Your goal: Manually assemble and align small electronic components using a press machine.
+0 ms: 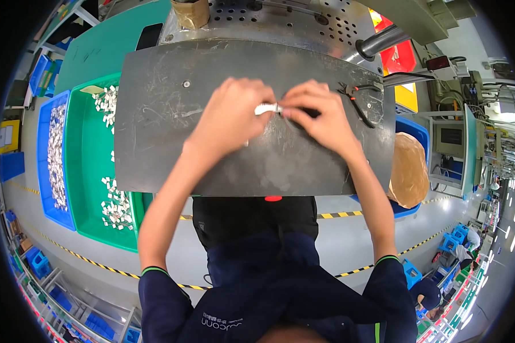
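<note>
Over the middle of the metal work plate, my two hands meet at a small white piece with a metal-looking end. My left hand is closed round its left part. My right hand pinches with thumb and forefinger at the right end of the same piece; the fingertips hide exactly what they grip. A tiny pale bit shows beside my left hand's lower edge. Pliers with black and red handles lie on the plate, just right of my right hand.
Left of the plate stand a green bin and a blue bin, both holding many small white parts. A blue crate with brown paper is at the right. Behind the plate sits a perforated metal machine bed.
</note>
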`<action>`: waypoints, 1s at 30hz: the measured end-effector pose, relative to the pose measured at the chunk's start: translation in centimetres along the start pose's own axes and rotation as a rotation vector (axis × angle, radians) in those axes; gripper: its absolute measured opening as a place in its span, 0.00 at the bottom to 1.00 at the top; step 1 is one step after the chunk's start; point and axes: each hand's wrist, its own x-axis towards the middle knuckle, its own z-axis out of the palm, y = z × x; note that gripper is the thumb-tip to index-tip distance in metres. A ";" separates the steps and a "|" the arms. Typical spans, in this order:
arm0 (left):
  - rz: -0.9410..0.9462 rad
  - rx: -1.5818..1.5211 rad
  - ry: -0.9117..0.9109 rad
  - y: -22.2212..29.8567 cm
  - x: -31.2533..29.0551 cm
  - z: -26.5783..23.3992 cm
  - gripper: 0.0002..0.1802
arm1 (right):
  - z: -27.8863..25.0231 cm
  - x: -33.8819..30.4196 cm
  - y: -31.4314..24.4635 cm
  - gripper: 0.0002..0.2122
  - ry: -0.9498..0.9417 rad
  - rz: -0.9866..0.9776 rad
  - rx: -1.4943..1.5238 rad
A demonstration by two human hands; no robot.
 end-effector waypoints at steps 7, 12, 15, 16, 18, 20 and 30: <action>-0.063 -0.310 0.037 -5.7 5.3 0.1 0.14 | 0.5 5.2 4.4 0.08 0.180 0.056 0.092; -0.016 -0.207 0.123 -4.6 4.5 0.8 0.20 | 1.0 4.3 3.8 0.10 0.234 -0.009 -0.063; -0.056 -0.192 0.109 -4.2 4.3 0.4 0.17 | 0.9 4.1 3.5 0.11 0.237 -0.068 -0.122; -0.056 -0.193 0.101 -4.3 4.1 0.3 0.17 | 0.9 4.1 3.2 0.12 0.233 -0.089 -0.169; 0.021 -0.154 0.147 -4.5 3.7 0.2 0.12 | 0.7 4.0 2.7 0.12 0.228 -0.106 -0.214; 0.007 -0.145 0.152 -4.1 3.3 0.3 0.09 | 0.5 3.7 2.3 0.11 0.240 -0.105 -0.259; -0.035 -0.071 0.251 -3.1 3.2 1.2 0.06 | 1.1 3.1 2.0 0.08 0.242 -0.099 -0.327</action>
